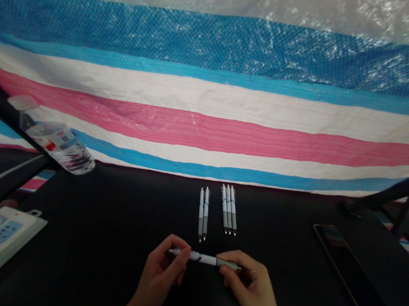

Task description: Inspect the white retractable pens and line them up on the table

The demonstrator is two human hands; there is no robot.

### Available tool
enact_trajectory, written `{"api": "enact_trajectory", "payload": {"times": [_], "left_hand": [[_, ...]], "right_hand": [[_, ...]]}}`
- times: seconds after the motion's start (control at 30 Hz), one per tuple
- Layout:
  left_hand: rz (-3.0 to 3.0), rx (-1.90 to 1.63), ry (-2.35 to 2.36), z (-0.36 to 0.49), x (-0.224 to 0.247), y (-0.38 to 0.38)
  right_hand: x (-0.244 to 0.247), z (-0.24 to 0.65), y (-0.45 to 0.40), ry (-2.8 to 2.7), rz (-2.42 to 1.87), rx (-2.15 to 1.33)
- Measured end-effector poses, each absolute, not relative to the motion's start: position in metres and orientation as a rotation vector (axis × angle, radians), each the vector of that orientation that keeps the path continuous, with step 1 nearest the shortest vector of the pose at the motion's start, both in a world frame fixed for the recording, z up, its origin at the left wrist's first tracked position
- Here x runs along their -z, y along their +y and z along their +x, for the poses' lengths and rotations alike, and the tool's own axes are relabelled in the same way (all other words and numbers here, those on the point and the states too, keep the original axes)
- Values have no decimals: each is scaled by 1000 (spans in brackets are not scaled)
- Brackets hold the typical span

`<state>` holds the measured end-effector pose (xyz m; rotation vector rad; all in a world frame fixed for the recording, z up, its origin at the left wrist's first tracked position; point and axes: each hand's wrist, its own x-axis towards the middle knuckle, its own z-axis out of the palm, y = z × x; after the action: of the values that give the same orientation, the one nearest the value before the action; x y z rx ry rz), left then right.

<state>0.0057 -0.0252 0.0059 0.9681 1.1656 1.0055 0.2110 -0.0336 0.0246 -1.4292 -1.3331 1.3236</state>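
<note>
Pinch grip at both ends of white pen (207, 259) — left hand (162, 270) near top, right hand (252, 279) near writing tip. Pen nearly crosswise between hands, probably for steady control. Just beyond grip: two pens (203, 215) side by side; slightly right, three more pens (228, 209) — tips toward person, seemingly grouped. Phone (351, 269) well right, apparently out of hands' way.
</note>
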Motion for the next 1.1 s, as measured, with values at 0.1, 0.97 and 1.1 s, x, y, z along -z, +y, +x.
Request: {"api": "enact_trajectory", "payload": {"times": [0.1, 0.97, 1.1], "left_hand": [[920, -1051, 1095, 5, -1, -27], [854, -1142, 1098, 0, -2, -26], [866, -1140, 1097, 0, 1, -26]], "right_hand": [[-22, 211, -33, -1269, -1431, -1445], [-13, 217, -32, -1076, -1367, -1666], [-13, 216, -32, -1011, -1365, -1695]]}}
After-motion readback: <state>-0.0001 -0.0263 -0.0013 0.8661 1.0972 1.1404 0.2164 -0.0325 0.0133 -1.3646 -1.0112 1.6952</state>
